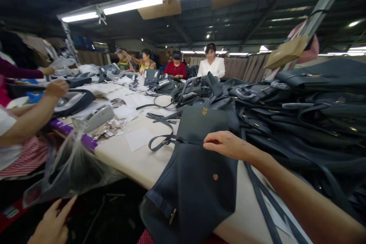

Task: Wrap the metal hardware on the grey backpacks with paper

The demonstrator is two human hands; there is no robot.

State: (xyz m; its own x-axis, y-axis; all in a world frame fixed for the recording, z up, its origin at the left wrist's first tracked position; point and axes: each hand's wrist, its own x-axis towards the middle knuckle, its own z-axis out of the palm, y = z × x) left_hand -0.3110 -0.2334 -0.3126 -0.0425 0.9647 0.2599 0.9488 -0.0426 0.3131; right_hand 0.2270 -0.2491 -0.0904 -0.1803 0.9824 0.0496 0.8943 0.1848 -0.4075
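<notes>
A dark blue-grey handbag (pixel 207 187) lies over the near table edge, its flap (pixel 197 124) folded back away from me. On the flap sits a gold clasp (pixel 204 111); a small round metal fitting (pixel 215 177) shows on the front panel. My right hand (pixel 221 144) rests at the fold between flap and body, fingers curled and pressed together; what they pinch, if anything, is hidden. Low at the left, my left hand (pixel 54 223) hangs off the table with its fingers apart and nothing in them. A thin strap (pixel 161 143) loops beside the bag.
Dark bags (pixel 314 122) are heaped at the right. A clear plastic bag (pixel 77 164) hangs from the table's left edge, near paper scraps (pixel 110 127). A co-worker's hand (pixel 57 88) is at the left; several people work across the table (pixel 128 160).
</notes>
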